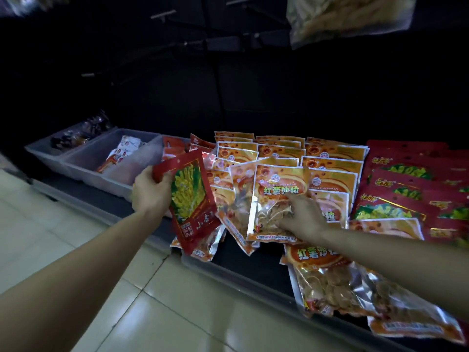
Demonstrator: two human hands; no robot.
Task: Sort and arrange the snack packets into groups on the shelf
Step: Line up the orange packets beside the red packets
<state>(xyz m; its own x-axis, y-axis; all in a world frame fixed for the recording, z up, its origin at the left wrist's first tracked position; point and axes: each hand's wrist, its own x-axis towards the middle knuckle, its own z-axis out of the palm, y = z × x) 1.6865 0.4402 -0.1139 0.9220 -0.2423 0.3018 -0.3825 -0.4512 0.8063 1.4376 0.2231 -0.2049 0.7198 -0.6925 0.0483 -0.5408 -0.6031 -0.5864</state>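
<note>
I see the red packet [193,199] with the yellow picture held up over the front of the shelf [253,265], the left hand [149,193] gripping its top corner with fingers curled round it. The right hand [302,214] lies on an orange packet [276,189] leaning on the orange stacks [330,158]; I cannot tell whether it pinches or only touches. Red stacks [411,189] sit just right of those, clear bins [83,158] to the left, loose orange packets [330,283] at the front edge

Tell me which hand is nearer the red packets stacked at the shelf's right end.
Right. The right hand rests on an orange packet just left of that red stack; the left hand grips a single red packet farther left.
</note>
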